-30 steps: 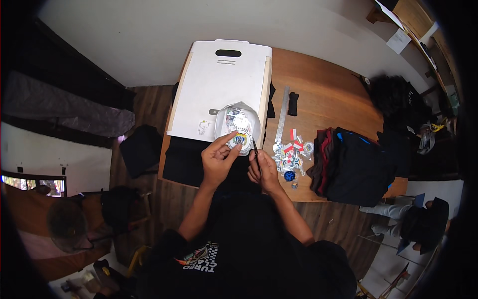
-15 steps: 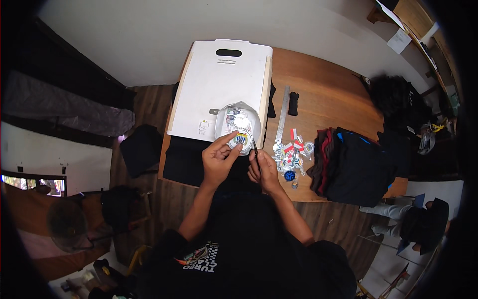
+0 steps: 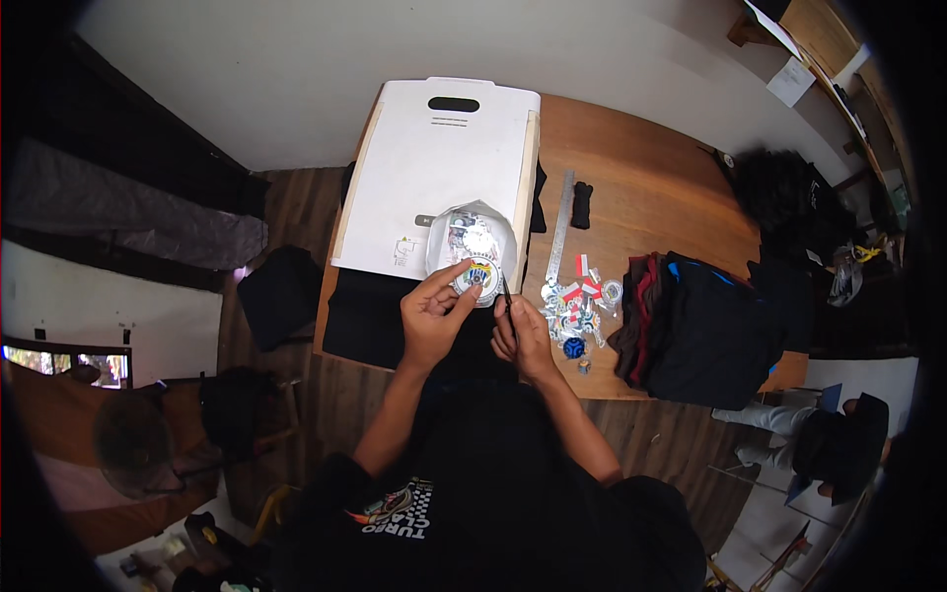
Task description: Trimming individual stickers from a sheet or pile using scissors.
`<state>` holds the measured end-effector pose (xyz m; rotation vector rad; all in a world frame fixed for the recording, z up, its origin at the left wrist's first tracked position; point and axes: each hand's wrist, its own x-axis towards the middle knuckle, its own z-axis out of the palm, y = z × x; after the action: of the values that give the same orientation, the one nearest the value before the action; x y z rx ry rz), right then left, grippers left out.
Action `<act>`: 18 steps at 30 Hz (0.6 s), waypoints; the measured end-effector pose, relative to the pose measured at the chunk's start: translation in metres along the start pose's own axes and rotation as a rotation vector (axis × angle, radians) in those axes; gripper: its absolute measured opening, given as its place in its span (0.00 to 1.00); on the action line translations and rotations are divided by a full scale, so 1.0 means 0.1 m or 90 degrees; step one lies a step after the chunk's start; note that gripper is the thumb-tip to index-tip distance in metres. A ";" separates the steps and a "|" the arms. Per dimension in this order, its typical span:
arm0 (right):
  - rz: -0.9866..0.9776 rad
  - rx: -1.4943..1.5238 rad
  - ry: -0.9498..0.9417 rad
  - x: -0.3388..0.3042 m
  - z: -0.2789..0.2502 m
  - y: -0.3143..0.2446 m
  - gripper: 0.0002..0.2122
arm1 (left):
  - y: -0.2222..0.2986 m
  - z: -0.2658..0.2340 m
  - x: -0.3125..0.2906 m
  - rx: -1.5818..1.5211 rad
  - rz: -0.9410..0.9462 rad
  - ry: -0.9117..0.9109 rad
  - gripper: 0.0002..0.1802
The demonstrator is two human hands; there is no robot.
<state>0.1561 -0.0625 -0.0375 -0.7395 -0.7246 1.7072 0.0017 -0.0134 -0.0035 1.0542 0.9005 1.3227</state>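
My left hand [image 3: 430, 318] pinches a round white badge [image 3: 480, 276] with a coloured emblem between thumb and fingers. Close by on its right, my right hand [image 3: 525, 340] is closed around a thin dark pointed tool [image 3: 508, 294]; its kind is too small to make out. The tool's tip is at the badge's right edge; whether it touches I cannot tell. Beneath the badge is a round white bowl [image 3: 436, 249] with shiny clear film and printed pieces inside. It stands at the near edge of a large white panel [image 3: 444, 163] with a handle slot.
Black cloth [image 3: 360, 311] lies below the panel on the wooden table [image 3: 641, 168]. To the right are a metal ruler [image 3: 559, 232], a black bundle [image 3: 582, 204], loose badges and red-and-white labels [image 3: 574, 301], and folded dark garments [image 3: 705, 331]. Another person [image 3: 838, 444] is at far right.
Almost nothing differs. The badge has tilted or shifted very slightly in my left hand; both hands stay in place.
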 end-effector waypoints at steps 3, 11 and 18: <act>-0.004 0.000 0.000 0.00 0.00 0.01 0.17 | -0.02 -0.01 -0.05 0.008 -0.009 0.009 0.22; -0.017 -0.004 0.006 0.01 0.03 -0.01 0.17 | -0.03 0.00 -0.05 0.013 -0.012 0.003 0.22; -0.022 -0.013 0.014 0.01 0.07 -0.06 0.17 | -0.02 0.01 -0.04 -0.003 -0.018 0.005 0.22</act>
<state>0.1538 -0.0607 -0.0286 -0.7547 -0.7375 1.6606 0.0026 -0.0176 -0.0059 1.0303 0.9150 1.3061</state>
